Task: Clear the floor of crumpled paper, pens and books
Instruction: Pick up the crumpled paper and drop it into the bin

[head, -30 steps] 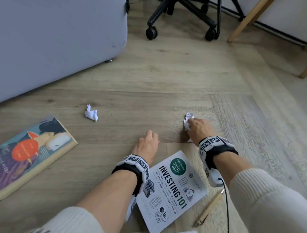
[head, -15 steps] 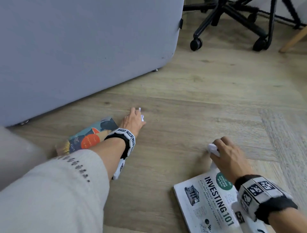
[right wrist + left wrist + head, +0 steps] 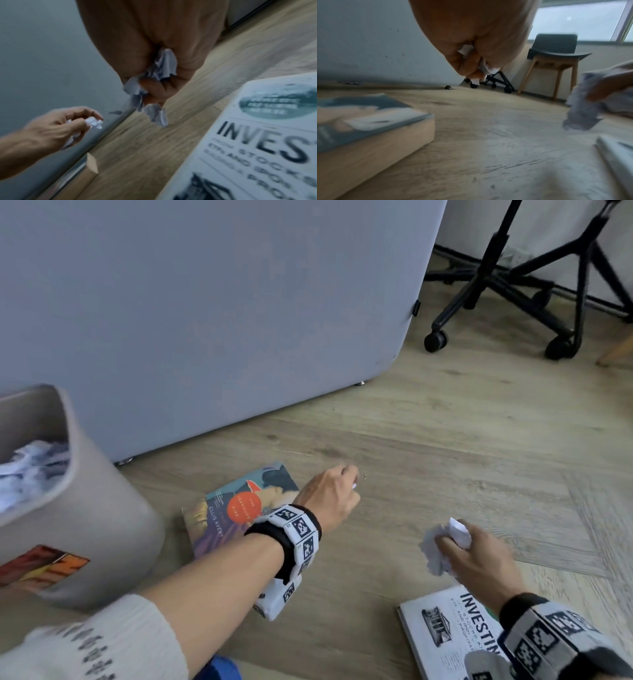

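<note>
Both grips clench crumpled paper: left hand (image 3: 330,494) (beside novel's edge (image 3: 239,508)), right hand (image 3: 479,559).

A white paperback book (image 3: 455,635) lying on the wooden floor (image 3: 428,446) shows large black letters "INVESTIN", cut off by a wrist. A teal and purple illustrated book (image 3: 236,505) bears "ELLIS AVERY" beside an orange circle whose small lettering is too small to read.
</note>
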Action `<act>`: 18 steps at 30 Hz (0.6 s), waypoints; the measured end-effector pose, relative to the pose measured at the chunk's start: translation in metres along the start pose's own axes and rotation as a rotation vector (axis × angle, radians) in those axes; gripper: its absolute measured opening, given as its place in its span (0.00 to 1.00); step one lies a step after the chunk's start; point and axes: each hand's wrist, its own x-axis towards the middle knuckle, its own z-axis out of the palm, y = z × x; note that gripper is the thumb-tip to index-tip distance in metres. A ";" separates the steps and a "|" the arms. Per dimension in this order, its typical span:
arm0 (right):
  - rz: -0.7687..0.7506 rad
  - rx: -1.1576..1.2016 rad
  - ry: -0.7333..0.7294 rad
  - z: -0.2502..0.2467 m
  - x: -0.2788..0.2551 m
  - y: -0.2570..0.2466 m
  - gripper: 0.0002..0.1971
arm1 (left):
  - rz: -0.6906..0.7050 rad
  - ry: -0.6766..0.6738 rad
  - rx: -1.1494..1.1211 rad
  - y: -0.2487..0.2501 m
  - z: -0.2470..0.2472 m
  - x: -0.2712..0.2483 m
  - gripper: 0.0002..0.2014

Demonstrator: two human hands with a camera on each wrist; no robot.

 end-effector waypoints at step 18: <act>-0.579 0.089 -0.196 0.078 -0.097 -0.397 0.11 | -0.337 0.596 0.107 -0.085 -0.287 -0.221 0.23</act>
